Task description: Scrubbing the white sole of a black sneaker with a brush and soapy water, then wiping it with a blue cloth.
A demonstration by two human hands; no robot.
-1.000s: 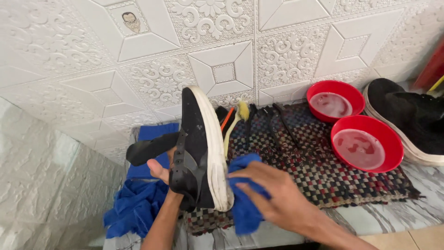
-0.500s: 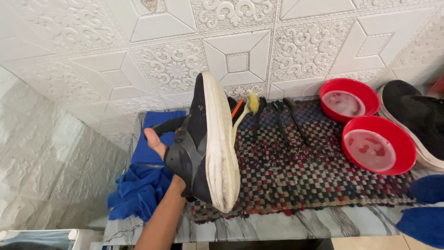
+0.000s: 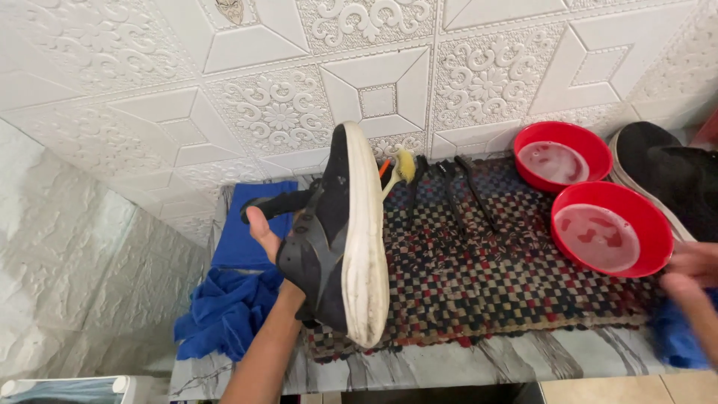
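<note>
Your left hand (image 3: 273, 251) grips the black white-soled sneaker (image 3: 340, 232) above the checkered woven mat (image 3: 479, 277); right hand (image 3: 692, 273), blurred, prob. clutches a blue cloth (image 3: 677, 337) nr the red bowl (image 3: 609, 228).

The shoe (image 3: 340, 239) was black with a white sole that looked dirty. The mat (image 3: 486, 277) had little squares of red, black and cream. Two bowls (image 3: 609, 228) were red, with pinkish water inside. The cloths (image 3: 232, 307) were blue. The wall (image 3: 374, 82) was white with flowers and diamond shapes. The counter (image 3: 479, 359) was grey with dark streaks.
</note>
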